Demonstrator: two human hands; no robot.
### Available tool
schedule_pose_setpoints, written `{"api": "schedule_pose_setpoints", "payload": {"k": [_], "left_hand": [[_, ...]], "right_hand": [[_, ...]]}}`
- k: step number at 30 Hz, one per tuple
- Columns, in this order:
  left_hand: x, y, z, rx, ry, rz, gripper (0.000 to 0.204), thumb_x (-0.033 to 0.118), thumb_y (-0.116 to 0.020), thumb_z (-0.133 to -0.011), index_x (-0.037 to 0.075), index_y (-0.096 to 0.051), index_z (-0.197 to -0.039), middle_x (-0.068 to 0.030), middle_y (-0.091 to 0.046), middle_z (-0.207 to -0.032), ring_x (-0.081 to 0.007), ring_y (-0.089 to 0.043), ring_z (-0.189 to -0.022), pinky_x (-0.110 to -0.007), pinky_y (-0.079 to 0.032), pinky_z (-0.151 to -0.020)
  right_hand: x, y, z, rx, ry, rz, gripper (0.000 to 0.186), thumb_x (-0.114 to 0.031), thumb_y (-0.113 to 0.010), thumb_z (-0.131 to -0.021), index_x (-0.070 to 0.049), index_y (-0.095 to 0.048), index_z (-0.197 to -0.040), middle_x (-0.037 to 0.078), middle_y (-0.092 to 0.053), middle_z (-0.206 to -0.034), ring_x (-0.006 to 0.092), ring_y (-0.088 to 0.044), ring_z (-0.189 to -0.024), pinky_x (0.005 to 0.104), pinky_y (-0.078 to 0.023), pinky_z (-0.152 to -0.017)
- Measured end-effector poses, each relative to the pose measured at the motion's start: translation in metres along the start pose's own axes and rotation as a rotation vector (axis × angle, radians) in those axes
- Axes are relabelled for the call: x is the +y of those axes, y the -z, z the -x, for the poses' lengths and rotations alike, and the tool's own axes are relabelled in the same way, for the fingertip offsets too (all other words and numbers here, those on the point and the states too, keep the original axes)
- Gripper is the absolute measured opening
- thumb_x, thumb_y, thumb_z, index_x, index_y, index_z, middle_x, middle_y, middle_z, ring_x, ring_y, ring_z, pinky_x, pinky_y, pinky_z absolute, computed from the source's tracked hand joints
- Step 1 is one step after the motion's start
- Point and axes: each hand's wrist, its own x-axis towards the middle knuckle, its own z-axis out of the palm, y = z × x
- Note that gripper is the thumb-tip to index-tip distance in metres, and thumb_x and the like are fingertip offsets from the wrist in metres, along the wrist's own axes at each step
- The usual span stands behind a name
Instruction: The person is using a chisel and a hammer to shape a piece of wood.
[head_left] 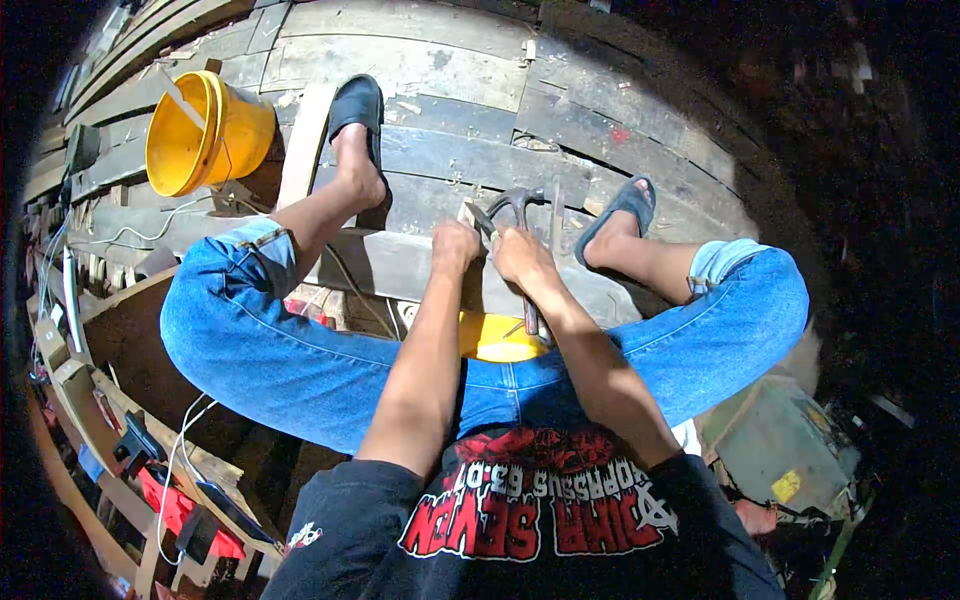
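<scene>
My right hand (522, 257) is closed round the handle of a claw hammer (518, 203), its curved metal head pointing away from me and its grip end hanging toward my lap. Just left of it, my left hand (457, 245) is closed at the near end of a small piece with a pale edge (467, 213) and a dark flat part beside it. What kind of piece it is I cannot make out. The hammer head sits very close to this piece; whether they touch I cannot tell. Both hands are held low between my spread knees, over a grey plank.
A yellow bucket (500, 338) stands between my thighs. Another yellow bucket (212, 135), tilted, is at the far left. Worn planks (440, 150) with wood scraps form the floor. Cables and a wooden box (130, 330) lie left; a greenish container (775, 450) is at the right.
</scene>
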Motion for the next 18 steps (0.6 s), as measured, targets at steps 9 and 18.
{"api": "schedule_pose_setpoints", "payload": {"k": [9, 18], "left_hand": [[0.012, 0.005, 0.01, 0.08, 0.029, 0.035, 0.039, 0.025, -0.041, -0.092, -0.004, -0.066, -0.085, -0.03, -0.065, -0.09, -0.0426, -0.065, -0.088, -0.047, -0.053, -0.076], [0.014, 0.015, 0.012, -0.058, -0.036, -0.118, 0.039, 0.025, -0.045, -0.089, -0.004, -0.068, -0.097, -0.0292, -0.062, -0.106, -0.0394, -0.061, -0.105, -0.043, -0.05, -0.089]], "right_hand": [[0.008, -0.015, -0.01, -0.003, -0.08, -0.215, 0.028, -0.015, -0.046, -0.085, 0.003, -0.066, -0.094, 0.029, -0.064, -0.091, 0.044, -0.064, -0.088, 0.0484, -0.052, -0.075], [0.029, -0.031, -0.045, -0.388, -0.303, -0.961, 0.033, -0.02, -0.035, -0.095, -0.006, -0.048, -0.068, 0.008, -0.047, -0.054, 0.0184, -0.046, -0.041, 0.0359, -0.039, -0.039]]}}
